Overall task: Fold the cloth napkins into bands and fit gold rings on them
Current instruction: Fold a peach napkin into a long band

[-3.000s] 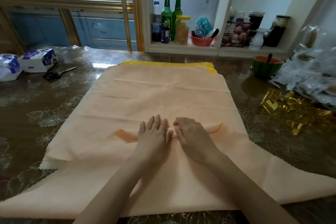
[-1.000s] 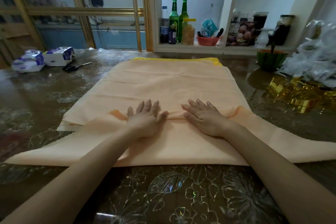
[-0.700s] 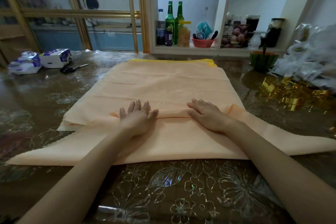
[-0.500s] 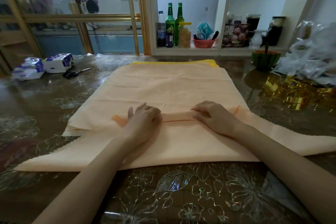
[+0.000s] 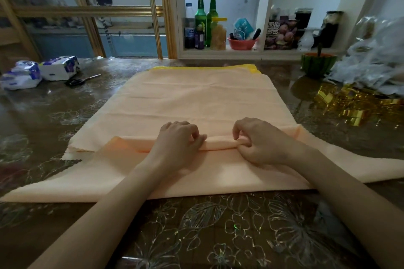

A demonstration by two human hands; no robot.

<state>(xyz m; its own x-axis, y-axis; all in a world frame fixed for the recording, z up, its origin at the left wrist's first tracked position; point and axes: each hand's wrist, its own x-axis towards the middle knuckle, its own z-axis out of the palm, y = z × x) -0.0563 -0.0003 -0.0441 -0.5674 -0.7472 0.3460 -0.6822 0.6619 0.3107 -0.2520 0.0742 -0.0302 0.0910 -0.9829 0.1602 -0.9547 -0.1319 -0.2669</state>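
A peach cloth napkin [image 5: 218, 174] lies across the table in front of me, on top of a stack of more peach napkins [image 5: 196, 100] with a yellow one [image 5: 251, 69] at the bottom. Its far edge is rolled into a narrow fold [image 5: 218, 144]. My left hand [image 5: 177, 144] and my right hand [image 5: 260, 142] both pinch that fold with curled fingers, a short gap between them. A heap of gold rings [image 5: 352, 105] lies to the right on the table.
The table has a glossy flowered cover [image 5: 218, 231]. Two tissue packs [image 5: 41, 72] and scissors [image 5: 82, 80] lie at the far left. A green bowl [image 5: 318, 64] and clear plastic bags [image 5: 373, 65] sit at the far right. Bottles [image 5: 205, 19] and jars stand on a shelf behind.
Both hands went from lying flat on the napkin to curling their fingers round its folded edge. They have also moved a little apart, and the fold has rolled up thicker.
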